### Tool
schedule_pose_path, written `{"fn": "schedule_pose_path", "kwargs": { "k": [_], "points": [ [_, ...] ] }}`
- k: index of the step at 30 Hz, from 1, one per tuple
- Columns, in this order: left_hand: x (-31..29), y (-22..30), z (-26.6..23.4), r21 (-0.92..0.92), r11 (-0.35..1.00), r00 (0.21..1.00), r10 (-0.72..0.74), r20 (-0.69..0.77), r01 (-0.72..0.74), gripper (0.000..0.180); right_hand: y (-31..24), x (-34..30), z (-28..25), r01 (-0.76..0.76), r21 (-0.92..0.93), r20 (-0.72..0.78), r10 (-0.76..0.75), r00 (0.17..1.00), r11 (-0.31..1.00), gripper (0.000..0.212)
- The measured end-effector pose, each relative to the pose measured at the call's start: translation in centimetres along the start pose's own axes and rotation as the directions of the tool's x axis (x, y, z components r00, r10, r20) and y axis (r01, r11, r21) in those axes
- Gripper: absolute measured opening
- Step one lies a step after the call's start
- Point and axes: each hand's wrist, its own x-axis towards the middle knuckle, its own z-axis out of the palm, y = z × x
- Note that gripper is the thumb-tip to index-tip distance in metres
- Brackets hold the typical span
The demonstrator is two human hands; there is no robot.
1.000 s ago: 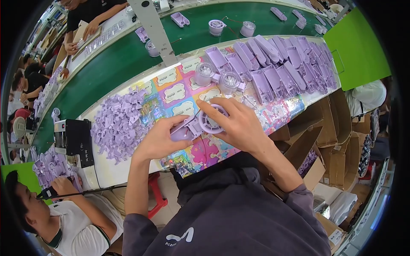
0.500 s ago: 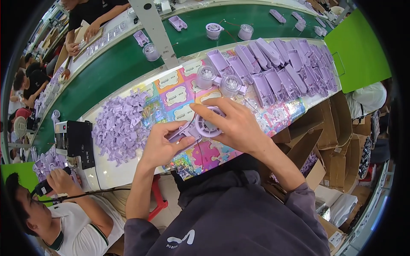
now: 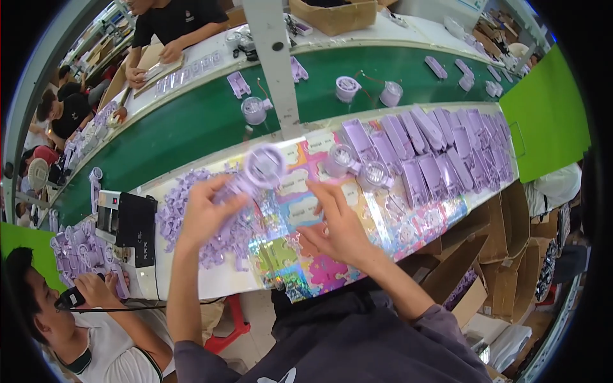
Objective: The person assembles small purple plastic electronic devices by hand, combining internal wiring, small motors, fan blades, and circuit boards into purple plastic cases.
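In my left hand [image 3: 207, 214] is a lilac handheld fan part [image 3: 265, 167] with a round ring head, tilted up and smeared by motion. My fingers are closed on its narrow end, above the small-parts pile [image 3: 182, 204]. My right hand [image 3: 341, 233] is apart from it, fingers spread and holding nothing, over a colourful printed sheet [image 3: 329, 271]. Just beyond the right hand lie two round fan heads with clear covers [image 3: 373, 174]. Rows of lilac handle shells [image 3: 418, 182] fill the table to their right.
A green conveyor belt [image 3: 191, 137] behind the table carries more fan parts, with a metal post [image 3: 274, 64] at its near edge. A black device [image 3: 145, 230] stands at left. A person [image 3: 96, 300] sits there holding a dark tool. Cardboard boxes [image 3: 498, 217] stand at right.
My right hand has let go of the fan part and opened. My left hand has carried it left, over the small-parts pile. The whole view has shifted too.
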Motion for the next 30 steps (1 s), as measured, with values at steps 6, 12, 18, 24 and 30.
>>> {"fn": "schedule_pose_path", "kwargs": {
  "k": [6, 12, 18, 24, 30],
  "points": [
    [13.7, -7.5, -8.6, 0.017, 0.979, 0.882, -0.174, -0.438, 0.202, 0.027, 4.8, -4.7, 3.2, 0.163, -0.276, 0.042, -0.158, 0.987, 0.947, 0.037],
    [19.6, -18.3, -17.4, 0.051, 0.918, 0.687, -0.256, -0.680, 0.393, 0.038, 3.9, -3.0, 4.0, -0.041, -0.138, 0.052, 0.049, 0.997, 0.990, 0.029],
    [22.7, -12.6, -14.1, 0.866, 0.404, 0.649, 0.581, -0.492, 0.295, 0.057, 5.2, -2.7, 2.9, -0.134, -0.080, 0.066, 0.139, 0.988, 0.988, 0.026],
    [31.7, -12.1, -4.6, 0.606, 0.785, 0.958, 0.059, -0.281, 0.129, 0.048, 6.3, -2.2, 2.2, -0.161, -0.116, 0.064, 0.169, 0.983, 0.980, 0.026],
    [40.1, -16.8, 1.6, 0.694, 0.701, 0.946, 0.312, -0.089, -0.165, 0.066, 7.1, -2.4, 2.5, -0.146, -0.061, 0.069, 0.150, 0.986, 0.987, 0.030]
  ]
}}
